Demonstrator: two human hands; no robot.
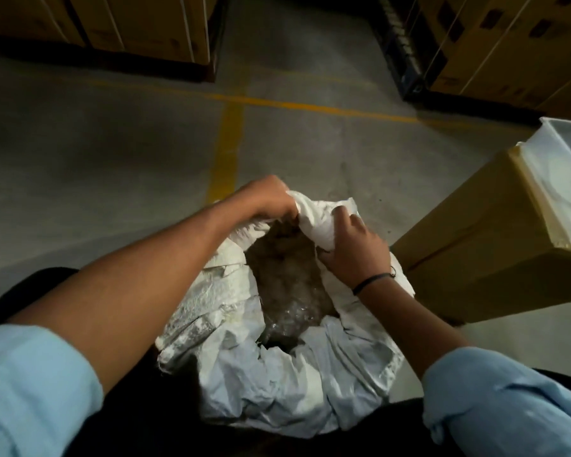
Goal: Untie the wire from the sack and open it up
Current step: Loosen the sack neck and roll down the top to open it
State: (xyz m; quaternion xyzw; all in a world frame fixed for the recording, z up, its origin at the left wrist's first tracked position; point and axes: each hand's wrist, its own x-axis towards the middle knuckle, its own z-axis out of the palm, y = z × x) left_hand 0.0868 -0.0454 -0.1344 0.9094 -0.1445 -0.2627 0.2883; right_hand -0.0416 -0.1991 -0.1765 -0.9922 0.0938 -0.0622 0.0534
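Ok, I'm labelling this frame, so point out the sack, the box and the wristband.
sack [277,390]: head view, crumpled near wall.
box [468,255]: head view, brown side face.
wristband [373,280]: head view, middle of the band.

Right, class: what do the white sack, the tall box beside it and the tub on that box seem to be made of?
White sack: likely woven plastic, matte, holding stiff creases. Tall box: brown cardboard, dull, seamed along one face. Tub: translucent plastic, faintly glossy, see-through walls.
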